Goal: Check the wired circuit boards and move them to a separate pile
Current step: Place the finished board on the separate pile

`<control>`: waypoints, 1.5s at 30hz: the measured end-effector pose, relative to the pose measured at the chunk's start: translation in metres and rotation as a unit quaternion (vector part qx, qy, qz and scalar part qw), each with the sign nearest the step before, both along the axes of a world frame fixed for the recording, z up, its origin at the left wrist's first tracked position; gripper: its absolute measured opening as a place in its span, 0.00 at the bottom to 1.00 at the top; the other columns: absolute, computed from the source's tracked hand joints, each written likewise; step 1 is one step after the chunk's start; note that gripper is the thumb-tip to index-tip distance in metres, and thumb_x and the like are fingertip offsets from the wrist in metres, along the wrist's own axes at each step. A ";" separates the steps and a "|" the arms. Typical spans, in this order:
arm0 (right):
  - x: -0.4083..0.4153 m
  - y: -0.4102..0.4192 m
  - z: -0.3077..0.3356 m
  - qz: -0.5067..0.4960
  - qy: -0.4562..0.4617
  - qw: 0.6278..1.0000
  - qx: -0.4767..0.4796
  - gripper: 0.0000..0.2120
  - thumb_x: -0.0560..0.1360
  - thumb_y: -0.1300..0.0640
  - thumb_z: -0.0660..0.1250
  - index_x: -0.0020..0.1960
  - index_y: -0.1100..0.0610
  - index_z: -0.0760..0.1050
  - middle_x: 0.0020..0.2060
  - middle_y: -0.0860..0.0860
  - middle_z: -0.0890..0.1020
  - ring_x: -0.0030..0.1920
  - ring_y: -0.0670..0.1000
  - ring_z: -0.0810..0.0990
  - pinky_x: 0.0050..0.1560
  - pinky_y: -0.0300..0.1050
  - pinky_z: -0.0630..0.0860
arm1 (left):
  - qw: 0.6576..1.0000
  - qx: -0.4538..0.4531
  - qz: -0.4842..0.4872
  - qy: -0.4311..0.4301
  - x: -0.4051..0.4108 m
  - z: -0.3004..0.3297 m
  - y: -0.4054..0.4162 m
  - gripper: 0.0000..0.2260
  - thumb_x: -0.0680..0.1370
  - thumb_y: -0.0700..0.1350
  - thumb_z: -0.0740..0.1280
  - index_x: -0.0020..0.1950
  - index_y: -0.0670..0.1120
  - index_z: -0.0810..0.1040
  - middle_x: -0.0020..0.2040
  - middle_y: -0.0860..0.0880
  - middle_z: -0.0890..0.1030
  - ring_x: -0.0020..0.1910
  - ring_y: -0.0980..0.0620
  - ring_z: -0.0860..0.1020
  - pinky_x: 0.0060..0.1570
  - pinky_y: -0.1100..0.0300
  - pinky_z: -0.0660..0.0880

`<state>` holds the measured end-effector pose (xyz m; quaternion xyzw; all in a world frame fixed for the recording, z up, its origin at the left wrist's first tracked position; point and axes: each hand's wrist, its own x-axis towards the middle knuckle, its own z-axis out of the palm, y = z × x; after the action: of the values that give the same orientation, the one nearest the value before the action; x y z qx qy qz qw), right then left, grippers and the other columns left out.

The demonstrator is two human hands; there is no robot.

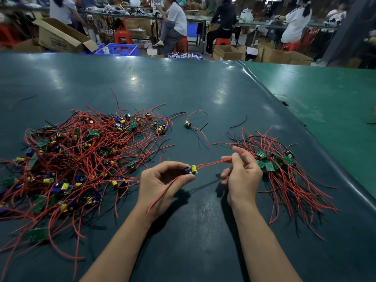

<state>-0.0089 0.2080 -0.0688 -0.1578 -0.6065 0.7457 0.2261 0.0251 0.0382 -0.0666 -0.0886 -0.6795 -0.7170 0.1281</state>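
From my feed, a dark teal mat covers the worktop (183,82), with bright glare patches from overhead lights. A lighter green surface (325,94) adjoins it on the right. Beyond the far edge I see an open cardboard box (61,35), blue plastic crates (122,49) and more cartons (280,54) on the floor. Further back, seated people on red stools (182,44) work at long benches (195,18) cluttered with parts. A dark pillar (345,27) rises at right.
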 end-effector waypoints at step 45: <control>0.004 -0.009 -0.005 0.087 0.043 0.990 0.098 0.08 0.79 0.64 0.63 0.46 0.52 0.75 0.22 0.46 0.72 0.22 0.45 0.67 0.24 0.38 0.66 | 0.931 0.131 -0.242 -0.240 0.006 0.010 0.002 0.03 0.73 0.39 0.72 0.45 0.41 0.81 0.36 0.38 0.82 0.28 0.50 0.79 0.31 0.61 0.77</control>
<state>-0.0044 0.1987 -0.0735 -0.0489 -0.6779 0.7056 0.2005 0.0308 0.0398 -0.0562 -0.0582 -0.5477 -0.8089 -0.2057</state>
